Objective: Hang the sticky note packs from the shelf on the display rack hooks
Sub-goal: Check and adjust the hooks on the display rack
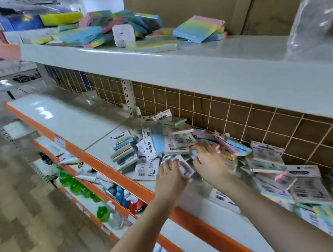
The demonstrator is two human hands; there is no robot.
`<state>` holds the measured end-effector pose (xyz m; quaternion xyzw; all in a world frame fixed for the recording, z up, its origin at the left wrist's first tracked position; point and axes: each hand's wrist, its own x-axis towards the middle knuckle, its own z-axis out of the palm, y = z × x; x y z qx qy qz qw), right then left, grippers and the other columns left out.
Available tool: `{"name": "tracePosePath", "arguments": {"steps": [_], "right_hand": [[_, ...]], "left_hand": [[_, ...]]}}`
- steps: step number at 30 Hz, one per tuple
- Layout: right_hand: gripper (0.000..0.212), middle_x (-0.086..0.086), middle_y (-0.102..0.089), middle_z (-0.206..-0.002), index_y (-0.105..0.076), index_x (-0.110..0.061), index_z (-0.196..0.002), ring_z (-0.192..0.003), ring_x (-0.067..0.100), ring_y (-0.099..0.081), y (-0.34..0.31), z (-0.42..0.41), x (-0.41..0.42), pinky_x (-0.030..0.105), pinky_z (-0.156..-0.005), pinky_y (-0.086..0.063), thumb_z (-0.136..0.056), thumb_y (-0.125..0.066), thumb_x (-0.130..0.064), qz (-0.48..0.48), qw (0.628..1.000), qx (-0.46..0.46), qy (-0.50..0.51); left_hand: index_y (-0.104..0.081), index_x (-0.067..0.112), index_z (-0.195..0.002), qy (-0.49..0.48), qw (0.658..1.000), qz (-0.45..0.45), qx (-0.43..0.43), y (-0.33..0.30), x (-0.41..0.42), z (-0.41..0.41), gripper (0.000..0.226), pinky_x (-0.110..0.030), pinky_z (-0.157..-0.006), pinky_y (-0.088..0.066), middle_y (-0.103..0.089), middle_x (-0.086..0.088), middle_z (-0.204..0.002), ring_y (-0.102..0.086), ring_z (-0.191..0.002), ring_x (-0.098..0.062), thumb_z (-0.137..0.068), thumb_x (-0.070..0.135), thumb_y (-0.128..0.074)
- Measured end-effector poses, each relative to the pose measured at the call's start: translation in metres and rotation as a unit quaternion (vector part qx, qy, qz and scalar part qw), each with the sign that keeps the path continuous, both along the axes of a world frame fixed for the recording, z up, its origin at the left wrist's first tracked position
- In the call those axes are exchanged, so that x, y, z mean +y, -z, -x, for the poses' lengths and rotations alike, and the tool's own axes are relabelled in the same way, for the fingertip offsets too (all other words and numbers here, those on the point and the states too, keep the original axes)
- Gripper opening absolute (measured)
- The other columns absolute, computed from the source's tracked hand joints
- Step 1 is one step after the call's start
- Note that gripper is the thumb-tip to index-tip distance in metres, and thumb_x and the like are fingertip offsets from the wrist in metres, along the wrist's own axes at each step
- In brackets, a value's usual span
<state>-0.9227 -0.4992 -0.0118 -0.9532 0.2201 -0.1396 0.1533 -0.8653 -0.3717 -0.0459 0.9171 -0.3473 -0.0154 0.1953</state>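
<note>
Sticky note packs lie under both hands' grip.

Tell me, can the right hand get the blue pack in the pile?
Probably yes. The right hand already rests on the pile, and the blue pack lies on top just beyond its fingers, with nothing covering it.

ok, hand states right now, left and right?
Left hand: holding a flat sticky note pack by its edge.
Right hand: fingers on the pile of packs; grip cannot be told.
</note>
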Motion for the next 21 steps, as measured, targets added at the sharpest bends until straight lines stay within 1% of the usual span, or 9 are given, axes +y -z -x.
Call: {"name": "tracePosePath", "arguments": {"steps": [3, 5, 8, 10, 11, 13, 15, 19, 21], "right_hand": [[0.05, 0.011, -0.041, -0.142, -0.04, -0.009, -0.138, -0.132, 0.03, -0.036, 0.008, -0.012, -0.004, 0.038, -0.107, -0.03, -0.095, -0.049, -0.033, 0.066, 0.994, 0.078, 0.044], [0.062, 0.013, -0.035, -0.146, -0.031, -0.008, -0.143, -0.134, 0.034, -0.032, 0.013, -0.018, -0.002, 0.041, -0.11, -0.027, -0.094, -0.048, -0.041, 0.11, 0.982, 0.13, 0.077], [0.056, 0.016, -0.029, -0.15, -0.024, -0.006, -0.146, -0.138, 0.036, -0.027, 0.018, -0.024, 0.009, 0.047, -0.114, -0.023, -0.097, -0.043, -0.027, 0.138, 0.97, 0.162, 0.115], [0.05, 0.015, -0.031, -0.15, -0.025, -0.007, -0.146, -0.138, 0.034, -0.026, 0.022, -0.024, 0.016, 0.048, -0.115, -0.017, -0.098, -0.036, -0.015, 0.148, 0.967, 0.16, 0.132], [0.05, 0.014, -0.032, -0.149, -0.025, -0.008, -0.146, -0.138, 0.033, -0.027, 0.024, -0.023, 0.019, 0.047, -0.116, -0.016, -0.097, -0.035, -0.011, 0.157, 0.965, 0.155, 0.139], [0.053, 0.012, -0.035, -0.146, -0.028, -0.01, -0.144, -0.135, 0.032, -0.03, 0.025, -0.021, 0.025, 0.046, -0.114, -0.018, -0.093, -0.038, -0.005, 0.169, 0.963, 0.144, 0.152], [0.054, 0.012, -0.037, -0.144, -0.031, -0.012, -0.143, -0.133, 0.034, -0.031, 0.025, -0.021, 0.029, 0.045, -0.112, -0.023, -0.091, -0.042, -0.003, 0.162, 0.962, 0.141, 0.169], [0.047, 0.008, -0.04, -0.141, -0.037, -0.016, -0.139, -0.129, 0.034, -0.035, 0.022, -0.021, 0.033, 0.042, -0.103, -0.033, -0.093, -0.05, -0.02, 0.134, 0.957, 0.151, 0.206], [0.045, 0.007, -0.044, -0.136, -0.042, -0.015, -0.135, -0.124, 0.033, -0.039, 0.022, -0.017, 0.035, 0.041, -0.098, -0.036, -0.094, -0.052, -0.031, 0.122, 0.961, 0.133, 0.211]], "left_hand": [[-0.03, 0.019, -0.136, 0.016, 0.999, -0.027, -0.003, 0.012, -0.003, -0.013, 0.073, -0.034, -0.106, -0.032, -0.033, -0.006, -0.137, -0.031, -0.131, -0.024, -0.081, 0.054, -0.063], [-0.031, 0.017, -0.138, 0.015, 0.998, -0.031, -0.055, 0.016, -0.002, -0.018, 0.079, -0.034, -0.102, -0.036, -0.037, -0.007, -0.133, -0.037, -0.127, -0.025, -0.078, 0.055, -0.066], [-0.039, 0.014, -0.135, 0.03, 0.995, 0.005, -0.098, 0.019, 0.003, -0.023, 0.069, -0.035, -0.096, -0.041, -0.045, -0.008, -0.125, -0.046, -0.118, -0.028, -0.078, 0.043, -0.066], [-0.04, 0.013, -0.135, 0.054, 0.995, 0.028, -0.083, 0.024, 0.007, -0.028, 0.061, -0.037, -0.097, -0.039, -0.046, -0.009, -0.125, -0.044, -0.118, -0.03, -0.082, 0.036, -0.061], [-0.046, 0.01, -0.13, 0.063, 0.994, 0.045, -0.078, 0.025, 0.009, -0.03, 0.057, -0.039, -0.094, -0.042, -0.05, -0.011, -0.12, -0.048, -0.114, -0.033, -0.081, 0.031, -0.064], [-0.055, 0.006, -0.119, 0.066, 0.991, 0.098, -0.058, 0.025, 0.013, -0.033, 0.048, -0.041, -0.089, -0.045, -0.056, -0.013, -0.111, -0.052, -0.106, -0.035, -0.077, 0.025, -0.07], [-0.055, 0.006, -0.116, 0.065, 0.987, 0.149, -0.012, 0.025, 0.015, -0.036, 0.044, -0.041, -0.09, -0.042, -0.056, -0.012, -0.109, -0.05, -0.104, -0.032, -0.081, 0.03, -0.067], [-0.055, 0.008, -0.117, 0.065, 0.968, 0.23, 0.072, 0.028, 0.02, -0.042, 0.04, -0.037, -0.092, -0.039, -0.054, -0.009, -0.11, -0.048, -0.105, -0.028, -0.083, 0.028, -0.062], [-0.053, 0.013, -0.117, 0.07, 0.958, 0.248, 0.122, 0.027, 0.022, -0.042, 0.04, -0.033, -0.09, -0.038, -0.05, -0.001, -0.11, -0.044, -0.106, -0.021, -0.083, 0.036, -0.051]]}}
